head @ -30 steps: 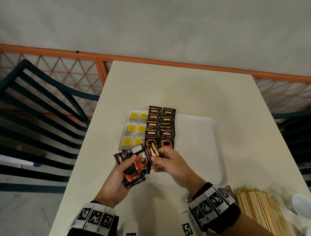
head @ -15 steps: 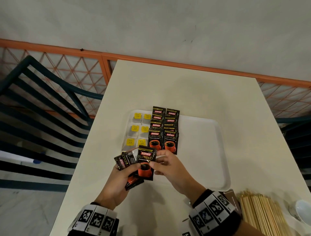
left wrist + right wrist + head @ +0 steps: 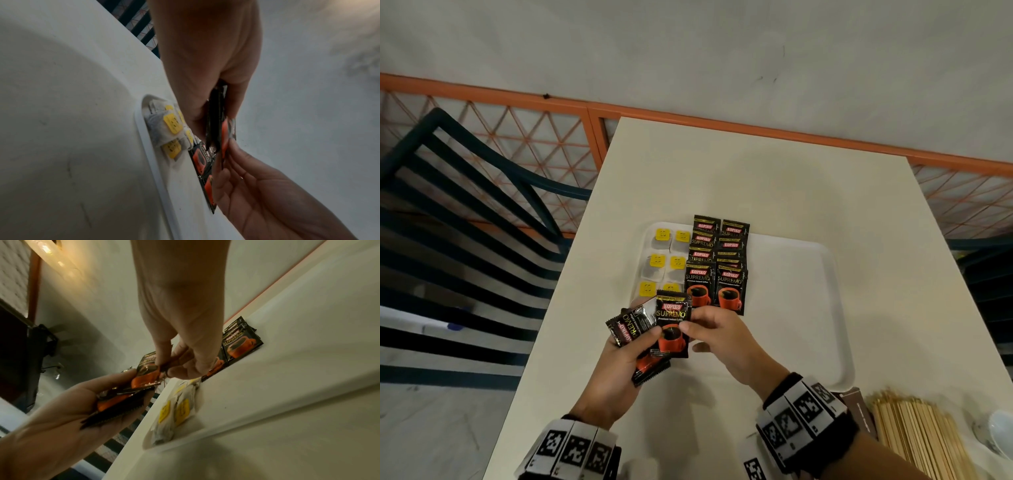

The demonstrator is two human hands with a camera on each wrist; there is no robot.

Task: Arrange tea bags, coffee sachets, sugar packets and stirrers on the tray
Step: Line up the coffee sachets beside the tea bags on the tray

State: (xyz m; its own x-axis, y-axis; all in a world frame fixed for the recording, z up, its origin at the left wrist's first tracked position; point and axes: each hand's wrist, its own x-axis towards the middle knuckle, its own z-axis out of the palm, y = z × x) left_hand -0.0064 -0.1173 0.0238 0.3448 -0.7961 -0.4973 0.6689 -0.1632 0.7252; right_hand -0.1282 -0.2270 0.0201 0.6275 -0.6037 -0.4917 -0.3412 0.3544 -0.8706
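A white tray (image 3: 835,308) lies on the table. On its left part sit tea bags with yellow tags (image 3: 662,262) and two overlapping columns of black coffee sachets (image 3: 717,270). My left hand (image 3: 619,363) grips a fanned bunch of coffee sachets (image 3: 633,325) just in front of the tray. My right hand (image 3: 719,337) pinches the top sachet (image 3: 671,325) of that bunch by its right edge, held upright and face up. In the left wrist view the held sachets (image 3: 218,123) appear edge-on above the tea bags (image 3: 170,128). Wooden stirrers (image 3: 917,435) lie at the near right.
A dark brown packet (image 3: 856,407) lies between the tray corner and the stirrers. A white cup (image 3: 1001,431) is at the right edge. A dark green slatted chair (image 3: 469,219) stands left of the table, an orange lattice railing (image 3: 534,144) behind.
My right hand has turned the sachet from edge-on to upright and face up, on top of the bunch in my left hand. The view has shifted slightly.
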